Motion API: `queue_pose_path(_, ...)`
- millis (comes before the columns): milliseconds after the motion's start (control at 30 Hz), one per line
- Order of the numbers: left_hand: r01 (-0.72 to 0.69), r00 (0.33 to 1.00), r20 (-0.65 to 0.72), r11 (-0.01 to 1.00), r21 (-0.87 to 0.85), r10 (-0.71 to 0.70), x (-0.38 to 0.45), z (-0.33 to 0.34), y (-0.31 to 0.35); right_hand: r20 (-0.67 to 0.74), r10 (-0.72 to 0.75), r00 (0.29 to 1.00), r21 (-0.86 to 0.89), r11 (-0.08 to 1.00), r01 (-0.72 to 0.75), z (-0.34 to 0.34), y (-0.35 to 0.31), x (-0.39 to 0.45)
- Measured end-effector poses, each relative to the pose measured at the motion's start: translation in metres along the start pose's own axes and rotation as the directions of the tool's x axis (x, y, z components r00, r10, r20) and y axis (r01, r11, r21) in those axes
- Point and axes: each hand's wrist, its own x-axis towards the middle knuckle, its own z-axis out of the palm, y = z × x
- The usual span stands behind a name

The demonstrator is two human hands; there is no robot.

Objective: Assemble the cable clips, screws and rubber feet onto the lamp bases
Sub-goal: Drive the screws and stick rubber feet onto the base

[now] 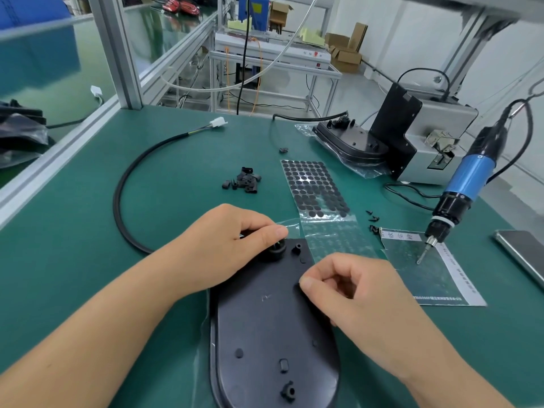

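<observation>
A black oval lamp base [265,322] lies bottom-up on the green table, right in front of me. My left hand [232,245] grips its far end, where a black cable [123,184] enters. My right hand [350,290] has its fingers curled, and its thumb tip presses a small black rubber foot [298,287] onto the base's right edge. A clear sheet of round rubber feet [312,184] lies beyond the base. A pile of black cable clips [244,179] sits left of the sheet. Loose black screws [373,220] lie to the right of it.
A blue electric screwdriver [459,195] hangs at the right, its bit over a labelled plastic bag [429,269]. Behind it stand a grey screw feeder [426,142] and more bagged lamp bases [350,142]. A phone [521,251] lies at the far right. An aluminium frame post [117,54] rises at the back left.
</observation>
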Motion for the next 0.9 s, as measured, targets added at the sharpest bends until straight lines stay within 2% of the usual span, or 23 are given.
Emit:
queue_pose_path(200, -0.003, 1.0, 0.004, 1.0, 0.001, 0.003, -0.001, 0.0, 0.001, -0.098, -0.045, 0.994, -0.127, 0.991, 0.032, 0.006, 0.0, -0.005)
queue_pose_path(333, -0.011, 1.0, 0.002, 1.0, 0.009, 0.011, -0.001, 0.0, 0.001, -0.089, -0.019, 0.996, -0.154, 0.988, 0.005, 0.007, -0.002, -0.002)
queue_pose_path(533, -0.029, 1.0, -0.001, 0.999, 0.019, 0.029, 0.0, 0.0, 0.001, 0.044, 0.164, 0.986, 0.022, 0.986, -0.165, -0.002, 0.0, 0.011)
queue_pose_path(733, -0.034, 0.999, -0.014, 0.999, 0.015, 0.034, 0.0, 0.001, 0.001, 0.183, 0.291, 0.939, 0.252, 0.909, -0.331, -0.005, 0.003, 0.018)
queue_pose_path(800, -0.024, 1.0, -0.011, 1.0, 0.014, 0.024, 0.0, 0.001, 0.003, 0.176, 0.283, 0.943, 0.25, 0.913, -0.321, -0.004, 0.003, 0.018)
queue_pose_path(900, -0.01, 0.999, -0.032, 1.0, -0.025, 0.009, -0.002, -0.003, 0.006, 0.14, 0.228, 0.963, 0.138, 0.959, -0.247, -0.005, 0.006, 0.018)
